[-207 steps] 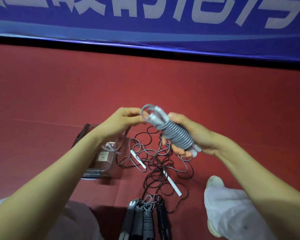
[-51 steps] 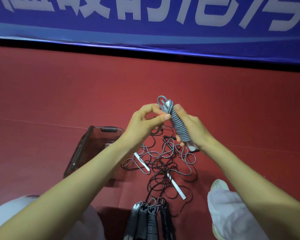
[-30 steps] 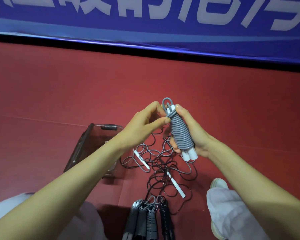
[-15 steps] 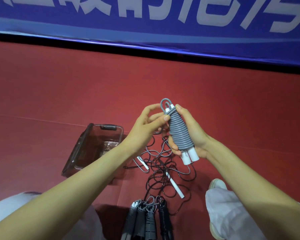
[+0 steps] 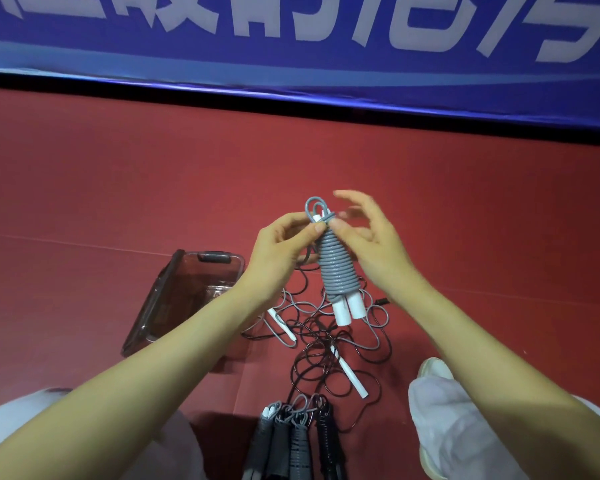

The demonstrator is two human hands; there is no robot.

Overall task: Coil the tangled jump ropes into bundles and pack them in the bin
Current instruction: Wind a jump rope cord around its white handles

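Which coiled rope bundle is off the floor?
The light grey bundle with two white handles, pinched at its top by the left hand. The four darker bundles lie side by side on the red mat.

The red floor (image 5: 118, 188) carries a clear bin (image 5: 160, 299) just left of the left hand (image 5: 278, 251), tangled loose ropes (image 5: 326, 341) beneath both hands, and four coiled bundles (image 5: 298, 445) nearer the person.
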